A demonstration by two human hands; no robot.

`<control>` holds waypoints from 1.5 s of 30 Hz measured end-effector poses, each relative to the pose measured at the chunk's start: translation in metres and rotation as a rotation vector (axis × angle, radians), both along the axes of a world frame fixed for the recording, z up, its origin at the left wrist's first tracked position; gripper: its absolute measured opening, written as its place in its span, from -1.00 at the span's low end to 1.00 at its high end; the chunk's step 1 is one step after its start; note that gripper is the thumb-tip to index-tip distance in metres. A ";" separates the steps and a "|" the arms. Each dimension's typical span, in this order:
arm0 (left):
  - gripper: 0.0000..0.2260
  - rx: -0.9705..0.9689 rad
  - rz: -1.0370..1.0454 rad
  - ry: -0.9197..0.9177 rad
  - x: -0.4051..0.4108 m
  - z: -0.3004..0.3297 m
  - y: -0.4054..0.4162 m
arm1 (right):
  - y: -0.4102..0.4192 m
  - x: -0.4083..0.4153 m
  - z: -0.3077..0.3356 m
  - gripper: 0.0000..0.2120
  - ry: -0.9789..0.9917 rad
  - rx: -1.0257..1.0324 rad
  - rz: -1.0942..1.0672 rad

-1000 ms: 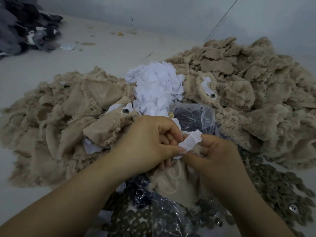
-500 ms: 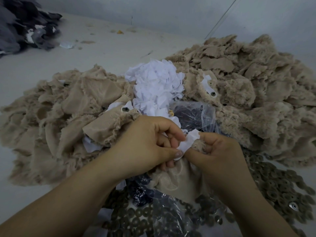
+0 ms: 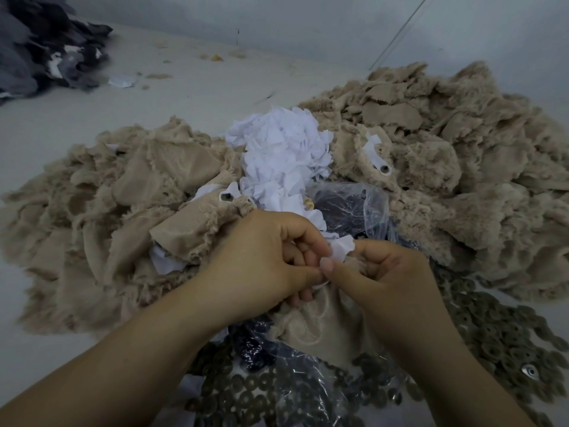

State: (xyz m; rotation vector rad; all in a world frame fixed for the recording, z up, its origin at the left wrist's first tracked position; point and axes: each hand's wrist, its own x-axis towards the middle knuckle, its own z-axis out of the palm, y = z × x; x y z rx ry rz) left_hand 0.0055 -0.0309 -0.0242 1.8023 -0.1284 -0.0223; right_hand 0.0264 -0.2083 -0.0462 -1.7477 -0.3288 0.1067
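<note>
Just below the middle of the frame, the left hand [image 3: 268,260] is pinching a white slip [image 3: 342,248] between its thumb and curled forefinger. The right hand [image 3: 391,282] is gripping the fuzzy top edge of a beige fabric piece [image 3: 323,329], with its thumb pressing against the slip's lower end. The slip is standing tilted (its long axis running from lower left to upper right), and its free end is pointing toward the upper right, just above the knuckles. The fabric piece is hanging beneath both hands, in the lower centre.

Just behind the hands a clear plastic bag [image 3: 363,208] of dark parts is lying, and beyond it a heap of white scraps [image 3: 283,155] is sitting at the centre. A left plush pile [image 3: 107,211] and a larger right plush pile [image 3: 455,167], both beige, are flanking that heap. Dark rings [image 3: 508,334] are spreading across the lower right (and under the wrists). A dark grey cloth heap [image 3: 40,47] is lying in the upper left on the grey tabletop [image 3: 184,87].
</note>
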 end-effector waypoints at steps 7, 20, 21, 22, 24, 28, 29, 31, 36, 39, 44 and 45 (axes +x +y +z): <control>-0.83 -0.080 0.000 0.004 0.000 -0.002 0.003 | 0.002 -0.001 -0.001 -0.91 -0.038 0.010 -0.062; -0.81 -0.387 0.080 0.062 -0.005 -0.012 -0.003 | 0.004 -0.004 -0.003 -0.89 -0.118 -0.015 -0.137; -0.80 -0.395 0.083 0.053 -0.006 -0.012 -0.004 | 0.004 -0.003 -0.003 -0.88 -0.121 -0.021 -0.143; -0.79 -0.402 0.088 0.042 -0.006 -0.012 -0.005 | 0.004 -0.003 -0.003 -0.89 -0.124 -0.028 -0.151; -0.76 -0.412 0.104 0.012 -0.007 -0.013 -0.006 | 0.004 -0.003 -0.005 -0.90 -0.118 -0.025 -0.161; -0.74 -0.450 0.096 -0.012 -0.007 -0.018 -0.008 | 0.005 -0.002 -0.007 -0.84 -0.103 0.004 -0.165; -0.76 -0.466 0.094 -0.017 -0.007 -0.019 -0.009 | 0.005 -0.001 -0.007 -0.82 -0.102 0.013 -0.161; -0.82 -0.499 0.090 -0.023 -0.007 -0.021 -0.011 | 0.005 -0.001 -0.007 -0.81 -0.100 0.025 -0.151; -0.83 -0.566 0.081 -0.016 -0.007 -0.028 -0.015 | 0.005 -0.002 -0.006 -0.80 -0.138 0.032 -0.142; -0.80 -0.532 0.094 -0.033 -0.007 -0.027 -0.016 | 0.006 -0.002 -0.007 -0.82 -0.122 0.047 -0.138; -0.78 -0.433 0.120 -0.078 -0.008 -0.026 -0.017 | 0.006 -0.002 -0.009 -0.80 -0.110 0.038 -0.148; -0.78 -0.407 0.125 -0.091 -0.008 -0.026 -0.017 | 0.007 -0.002 -0.009 -0.79 -0.111 0.039 -0.146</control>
